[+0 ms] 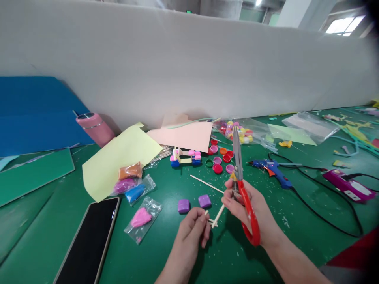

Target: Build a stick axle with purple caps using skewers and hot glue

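Note:
My left hand (189,236) is closed in a pinch on a small piece made of thin wooden sticks (218,215), low over the green table. My right hand (257,205) grips red-handled scissors (237,154), blades pointing up. Its fingertips are also at the upper end of the piece's longer stick; I cannot tell whether they press on it. Two purple clay blocks (184,206) lie just beyond my left hand. Another thin stick (206,184) runs across the table towards my right fingers. Farther back stands a small stick model (185,157) with pink and blue parts.
Bagged clay (141,217) and a phone (89,240) lie on the left, near a tilted pink bottle (96,128). Coloured bottle caps (217,169) are scattered mid-table. On the right lies a blue glue gun (274,171); its black cord loops towards a purple power strip (349,185).

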### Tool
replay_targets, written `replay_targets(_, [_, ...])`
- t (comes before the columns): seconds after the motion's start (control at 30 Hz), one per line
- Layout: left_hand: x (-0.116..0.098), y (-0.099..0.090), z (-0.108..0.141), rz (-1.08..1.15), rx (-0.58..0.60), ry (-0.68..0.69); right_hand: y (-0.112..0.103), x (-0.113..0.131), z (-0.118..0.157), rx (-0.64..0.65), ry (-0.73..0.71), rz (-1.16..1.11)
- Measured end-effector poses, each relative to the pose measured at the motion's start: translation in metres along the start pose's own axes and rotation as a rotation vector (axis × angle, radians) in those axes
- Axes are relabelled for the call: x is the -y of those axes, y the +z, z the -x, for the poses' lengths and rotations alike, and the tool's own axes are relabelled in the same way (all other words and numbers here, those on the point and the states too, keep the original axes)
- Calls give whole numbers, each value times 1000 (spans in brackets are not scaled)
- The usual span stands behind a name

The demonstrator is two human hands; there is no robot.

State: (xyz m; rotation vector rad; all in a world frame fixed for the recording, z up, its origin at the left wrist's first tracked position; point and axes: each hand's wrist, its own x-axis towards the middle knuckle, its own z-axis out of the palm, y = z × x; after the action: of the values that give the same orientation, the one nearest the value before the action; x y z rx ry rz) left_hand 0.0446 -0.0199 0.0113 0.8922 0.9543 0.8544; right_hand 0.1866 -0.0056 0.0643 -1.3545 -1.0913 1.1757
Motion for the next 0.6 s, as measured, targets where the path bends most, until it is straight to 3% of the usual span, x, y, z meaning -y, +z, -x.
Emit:
replay_targets(0.13, [-1,2,1,338,57,-56,-2,-4,2,118,68,30])
replay_targets(0.27, [3,1,3,232,58,11,8,-12,8,221,110,38])
replay_targets(0.4, [2,-1,4,70,65,91,12,-15,9,215,109,34])
replay_targets(0.6, [-3,4,6,185,196,91,12,-16,9,253,124,-62])
